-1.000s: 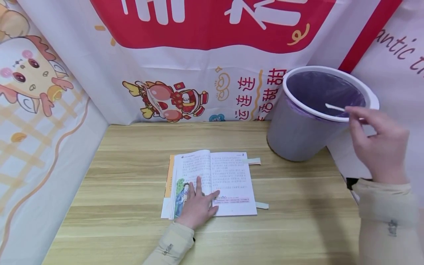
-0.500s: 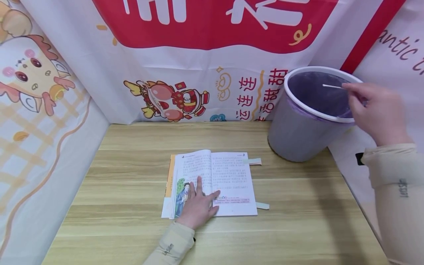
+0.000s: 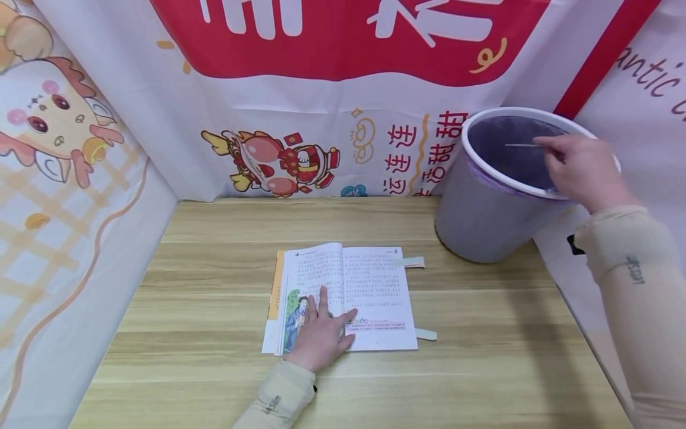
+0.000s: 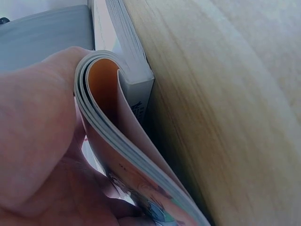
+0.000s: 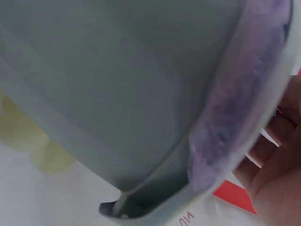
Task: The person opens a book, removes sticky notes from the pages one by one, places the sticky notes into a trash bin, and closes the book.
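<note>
An open book (image 3: 375, 283) lies on the wooden table, with printed text and a coloured drawing on its pages. My left hand (image 3: 321, 338) rests spread across the lower left page and the fold. In the left wrist view the pages of the book (image 4: 136, 146) curve up beside the palm. Two pale paper tabs, one upper (image 3: 412, 262) and one lower (image 3: 427, 335), stick out from the right edge. My right hand (image 3: 581, 170) pinches a thin pale strip (image 3: 520, 145), seen nearly edge-on, over the mouth of the trash can (image 3: 482, 208).
Grey with a white rim, the trash can holds a purple bag liner (image 5: 230, 103) and stands at the table's back right corner. Printed cloth (image 3: 332, 95) hangs along the back and both sides. The wooden tabletop (image 3: 203, 381) surrounds the book.
My right hand has moved up, then left, bringing the strip from the can's near right rim to over its mouth. The left hand has stayed on the book.
</note>
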Demonstrator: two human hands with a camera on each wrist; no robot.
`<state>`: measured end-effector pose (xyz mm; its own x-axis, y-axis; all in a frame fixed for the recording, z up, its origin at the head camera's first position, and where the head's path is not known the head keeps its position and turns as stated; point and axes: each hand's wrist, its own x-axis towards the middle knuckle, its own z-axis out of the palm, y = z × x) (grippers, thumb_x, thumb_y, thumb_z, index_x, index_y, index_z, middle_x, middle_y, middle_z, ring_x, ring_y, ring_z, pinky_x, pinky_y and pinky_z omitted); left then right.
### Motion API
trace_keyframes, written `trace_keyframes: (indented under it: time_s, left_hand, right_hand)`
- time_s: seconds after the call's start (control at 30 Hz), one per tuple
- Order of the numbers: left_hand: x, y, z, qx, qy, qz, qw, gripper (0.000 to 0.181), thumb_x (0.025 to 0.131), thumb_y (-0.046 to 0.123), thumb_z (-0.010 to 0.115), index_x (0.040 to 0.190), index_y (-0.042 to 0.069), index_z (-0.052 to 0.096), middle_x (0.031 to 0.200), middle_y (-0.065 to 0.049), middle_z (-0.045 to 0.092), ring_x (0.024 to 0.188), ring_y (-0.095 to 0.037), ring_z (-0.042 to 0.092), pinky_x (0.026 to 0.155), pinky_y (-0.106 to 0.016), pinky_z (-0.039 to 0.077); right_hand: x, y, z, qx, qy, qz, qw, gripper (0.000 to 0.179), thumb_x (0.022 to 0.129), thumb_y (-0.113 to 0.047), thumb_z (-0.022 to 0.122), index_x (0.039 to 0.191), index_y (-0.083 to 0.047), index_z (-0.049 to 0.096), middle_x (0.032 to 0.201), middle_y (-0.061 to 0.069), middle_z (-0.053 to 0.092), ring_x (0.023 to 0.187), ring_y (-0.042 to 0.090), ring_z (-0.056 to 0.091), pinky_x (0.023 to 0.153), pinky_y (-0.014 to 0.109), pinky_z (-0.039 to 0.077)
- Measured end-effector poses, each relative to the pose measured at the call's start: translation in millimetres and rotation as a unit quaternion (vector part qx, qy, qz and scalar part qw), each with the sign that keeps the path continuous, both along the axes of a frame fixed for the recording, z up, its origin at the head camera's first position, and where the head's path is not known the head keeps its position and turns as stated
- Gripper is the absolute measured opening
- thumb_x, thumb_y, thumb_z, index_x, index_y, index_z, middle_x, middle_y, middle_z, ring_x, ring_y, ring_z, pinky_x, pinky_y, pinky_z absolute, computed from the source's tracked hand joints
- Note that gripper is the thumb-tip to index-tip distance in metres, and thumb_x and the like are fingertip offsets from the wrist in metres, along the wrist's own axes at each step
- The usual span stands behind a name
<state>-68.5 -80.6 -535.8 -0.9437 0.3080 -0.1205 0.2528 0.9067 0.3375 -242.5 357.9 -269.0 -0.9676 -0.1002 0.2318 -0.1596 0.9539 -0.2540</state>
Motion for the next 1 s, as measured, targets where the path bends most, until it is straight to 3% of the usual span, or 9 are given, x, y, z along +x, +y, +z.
trace_keyframes:
  time_s: [0.1, 0.27, 0.37, 0.47, 0.6, 0.73, 0.8, 0.9, 1.0]
  left_hand:
    - [0.0, -0.2, -0.4, 0.0, -0.004, 0.001, 1.0, 0.052, 0.092, 0.052, 0.062, 0.141, 0.037, 0.056, 0.158, -0.034, 0.001, 0.134, -0.067, 0.01, 0.106, -0.07, 0.026]
    - [-1.0, 0.1, -0.9, 0.002, -0.008, 0.001, 1.0, 0.051, 0.093, 0.051, 0.062, 0.141, 0.036, 0.056, 0.158, -0.034, 0.001, 0.135, -0.067, 0.009, 0.107, -0.07, 0.025]
    - [-1.1, 0.2, -0.6, 0.006, -0.008, 0.0, 1.0, 0.051, 0.093, 0.051, 0.062, 0.141, 0.035, 0.056, 0.158, -0.034, 0.001, 0.135, -0.067, 0.009, 0.106, -0.07, 0.026]
    - [-1.0, 0.3, -0.1, 0.007, -0.005, -0.001, 1.0, 0.051, 0.093, 0.05, 0.062, 0.141, 0.035, 0.056, 0.158, -0.034, 0.002, 0.135, -0.067, 0.01, 0.106, -0.07, 0.027]
    - [-1.1, -0.1, -0.7, 0.004, -0.002, 0.0, 1.0, 0.051, 0.093, 0.05, 0.062, 0.141, 0.035, 0.056, 0.158, -0.034, 0.002, 0.134, -0.067, 0.011, 0.106, -0.07, 0.028]
    - [-0.9, -0.4, -0.8, 0.004, 0.001, 0.001, 1.0, 0.05, 0.093, 0.05, 0.063, 0.14, 0.035, 0.057, 0.158, -0.035, 0.003, 0.134, -0.067, 0.011, 0.105, -0.07, 0.028]
    - [-0.8, 0.0, -0.9, 0.002, 0.002, 0.001, 1.0, 0.05, 0.093, 0.05, 0.062, 0.14, 0.036, 0.057, 0.158, -0.035, 0.003, 0.134, -0.067, 0.011, 0.106, -0.07, 0.028]
    - [-0.4, 0.3, -0.8, 0.001, 0.002, 0.004, 1.0, 0.05, 0.093, 0.049, 0.062, 0.141, 0.036, 0.057, 0.158, -0.034, 0.003, 0.134, -0.067, 0.011, 0.106, -0.07, 0.027]
    - [-0.2, 0.8, -0.4, 0.0, -0.002, 0.007, 1.0, 0.049, 0.094, 0.048, 0.062, 0.141, 0.037, 0.056, 0.158, -0.034, 0.003, 0.135, -0.067, 0.011, 0.106, -0.07, 0.026]
  right_hand:
    - [-7.2, 0.6, -3.7, 0.013, -0.005, 0.018, 0.9997, 0.038, 0.101, -0.014, 0.048, 0.134, 0.001, 0.06, 0.059, 0.015, 0.059, 0.049, 0.028, 0.043, 0.049, 0.036, 0.036]
    - [-13.6, 2.4, -8.8, 0.02, -0.057, 0.026, 0.9979, 0.042, 0.102, -0.02, 0.05, 0.135, 0.005, 0.056, 0.058, 0.011, 0.058, 0.05, 0.027, 0.047, 0.051, 0.036, 0.038]
    - [-14.1, 2.1, -10.9, 0.016, -0.063, 0.022, 0.9977, 0.042, 0.101, -0.02, 0.051, 0.135, 0.004, 0.057, 0.074, 0.022, 0.066, 0.061, 0.033, 0.053, 0.058, 0.043, 0.046]
    - [-10.7, -1.2, -10.0, 0.014, -0.037, 0.02, 0.999, 0.041, 0.1, -0.017, 0.052, 0.135, 0.003, 0.057, 0.105, 0.032, 0.066, 0.087, 0.045, 0.059, 0.08, 0.058, 0.05]
    - [0.9, -13.9, -5.0, 0.0, 0.024, 0.019, 0.9995, 0.041, 0.099, -0.013, 0.052, 0.138, -0.001, 0.056, 0.129, 0.033, 0.057, 0.119, 0.05, 0.051, 0.102, 0.064, 0.038]
    - [19.7, -32.6, -3.7, -0.034, 0.117, 0.027, 0.9922, 0.038, 0.098, -0.011, 0.053, 0.134, -0.004, 0.061, 0.13, 0.025, 0.06, 0.124, 0.044, 0.053, 0.109, 0.054, 0.037]
    - [29.6, -41.9, -6.8, -0.051, 0.183, 0.049, 0.9806, 0.034, 0.096, -0.009, 0.056, 0.128, -0.004, 0.066, 0.125, 0.022, 0.065, 0.119, 0.041, 0.058, 0.109, 0.048, 0.039]
    - [43.2, -54.7, -15.5, -0.067, 0.271, 0.091, 0.9558, 0.028, 0.093, -0.005, 0.058, 0.117, -0.002, 0.072, 0.115, 0.018, 0.07, 0.107, 0.04, 0.064, 0.106, 0.039, 0.044]
    - [54.9, -66.6, -27.8, -0.084, 0.312, 0.125, 0.9379, 0.026, 0.091, -0.003, 0.06, 0.113, -0.003, 0.074, 0.111, 0.015, 0.072, 0.102, 0.038, 0.065, 0.104, 0.032, 0.045]
